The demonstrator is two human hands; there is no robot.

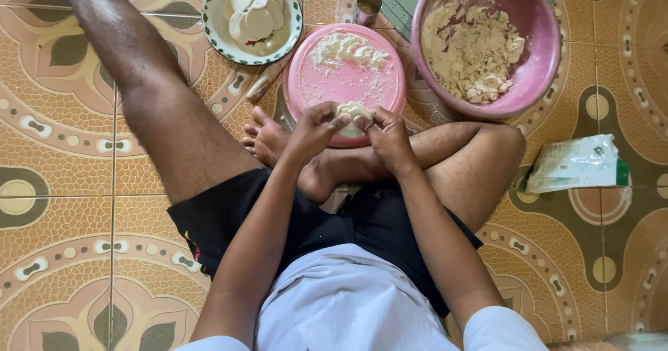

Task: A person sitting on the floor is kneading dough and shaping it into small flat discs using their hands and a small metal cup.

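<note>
I sit on a patterned tile floor with one leg stretched out and the other folded. My left hand [314,130] and my right hand [387,134] meet over the near edge of a round pink plate [313,90], and together they pinch a small pale lump of dough [353,112] between the fingertips. Loose white flour [346,48] lies on the far half of the plate.
A large pink bowl [541,52] of crumbly dough stands at the back right. A patterned plate [212,27] with several flat white dough discs is at the back left. A small metal cup [367,4] stands behind the pink plate. A white and green packet [576,163] lies on the floor at the right.
</note>
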